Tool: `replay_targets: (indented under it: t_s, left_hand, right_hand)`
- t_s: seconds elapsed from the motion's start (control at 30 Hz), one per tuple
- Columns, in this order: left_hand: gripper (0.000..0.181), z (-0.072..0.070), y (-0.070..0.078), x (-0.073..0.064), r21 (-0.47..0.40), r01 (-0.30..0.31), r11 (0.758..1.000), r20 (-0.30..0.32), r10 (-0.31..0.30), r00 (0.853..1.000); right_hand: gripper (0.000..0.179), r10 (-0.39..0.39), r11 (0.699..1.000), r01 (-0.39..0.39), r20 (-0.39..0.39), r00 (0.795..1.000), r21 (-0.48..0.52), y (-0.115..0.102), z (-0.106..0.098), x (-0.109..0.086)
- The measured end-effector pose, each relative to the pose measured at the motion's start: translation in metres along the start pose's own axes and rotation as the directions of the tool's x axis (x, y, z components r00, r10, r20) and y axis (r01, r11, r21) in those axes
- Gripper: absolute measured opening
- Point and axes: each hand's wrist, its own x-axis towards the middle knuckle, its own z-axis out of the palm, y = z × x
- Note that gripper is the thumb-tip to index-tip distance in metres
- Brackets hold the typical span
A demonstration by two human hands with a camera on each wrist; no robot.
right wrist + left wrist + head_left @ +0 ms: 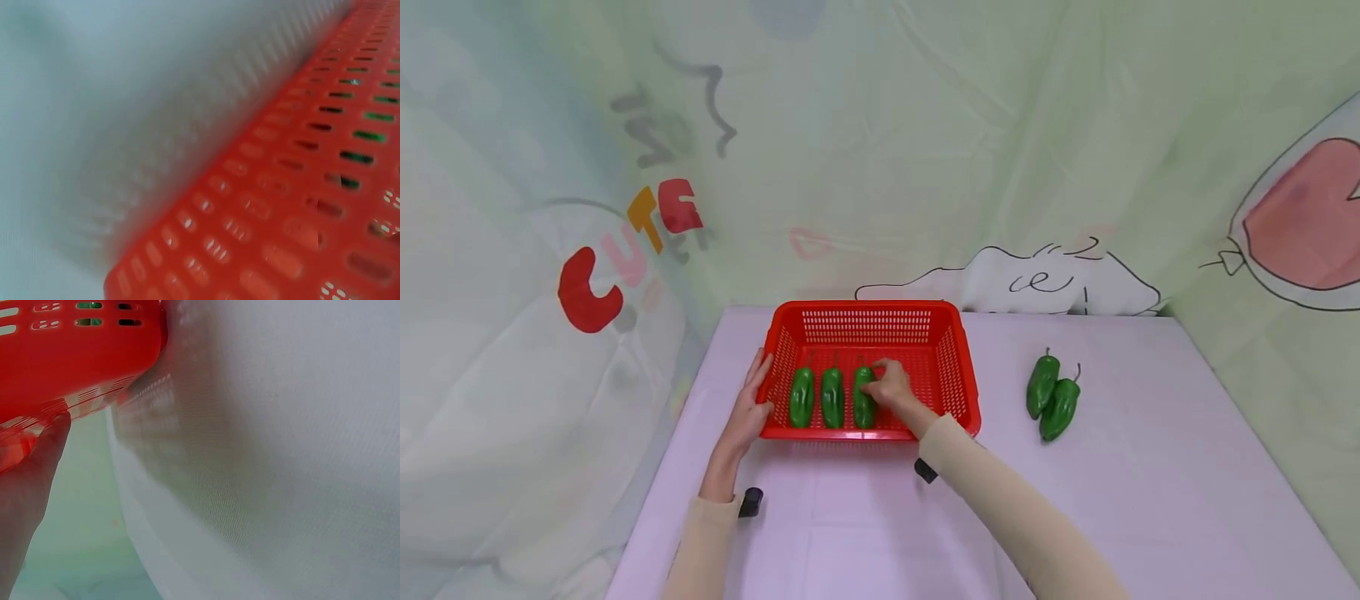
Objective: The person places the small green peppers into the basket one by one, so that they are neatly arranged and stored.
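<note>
A red plastic basket [880, 433] with slotted walls stands on the table. Three green peppers lie side by side in its left half, stems pointing to the back: a left one [802, 398], a middle one [832, 398] and a right one [862, 404]. My right hand [891, 387] reaches over the front rim and pinches the right pepper near its upper part between thumb and fingers. Along the basket's left side, my left hand [750, 417] rests with its fingers stretched out against the wall. In the left wrist view a straight finger [53, 440] touches the slotted wall [81, 356].
Two more green peppers, one behind [1042, 385] and one in front [1061, 410], lie together on the table to the right of the basket. A pale lilac cloth covers the table [865, 533]. Printed curtains [850, 167] hang behind and at both sides.
</note>
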Motion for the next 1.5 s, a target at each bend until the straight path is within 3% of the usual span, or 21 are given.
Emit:
replay_targets:
  t_s: [0.1,0.23,0.47,0.8,1.0,1.2,1.33,1.5]
  left_hand:
    - [0.079,0.000,0.013,-0.006,0.015,-0.008,1.000,0.007,0.008,1.000]
    - [0.079,-0.001,0.016,-0.008,0.013,-0.008,1.000,0.008,0.008,1.000]
    - [0.084,0.000,-0.026,0.007,0.025,-0.013,1.000,-0.019,0.014,1.000]
    - [0.082,0.001,-0.026,0.006,0.023,-0.005,1.000,-0.014,0.005,1.000]
    - [0.082,0.000,-0.025,0.006,0.026,0.005,1.000,-0.016,-0.005,1.000]
    - [0.082,-0.001,-0.025,0.004,0.034,0.009,0.999,-0.028,-0.008,1.000]
    - [0.082,0.001,-0.024,0.005,0.031,0.008,0.999,-0.020,-0.007,1.000]
    - [0.083,0.002,-0.025,0.006,0.024,0.014,1.000,-0.018,-0.014,1.000]
  right_hand:
    - [0.048,0.003,1.000,-0.003,0.002,1.000,0.008,-0.002,-0.006,-0.001]
    - [0.049,-0.002,1.000,0.002,-0.002,1.000,0.005,-0.004,-0.016,-0.001]
    - [0.048,-0.011,0.999,0.010,0.016,1.000,0.030,-0.006,-0.030,-0.008]
    - [0.051,-0.035,0.993,0.030,0.039,0.999,0.116,-0.012,-0.066,-0.012]
    - [0.056,-0.128,0.992,0.126,0.092,0.988,0.026,-0.001,-0.093,-0.011]
    - [0.058,-0.205,0.977,0.196,0.124,0.971,0.078,0.007,-0.120,-0.014]
    - [0.055,-0.242,0.964,0.230,0.075,0.967,0.136,0.010,-0.140,-0.015]
    - [0.051,-0.207,0.956,0.212,-0.046,0.977,0.204,0.014,-0.167,-0.017]
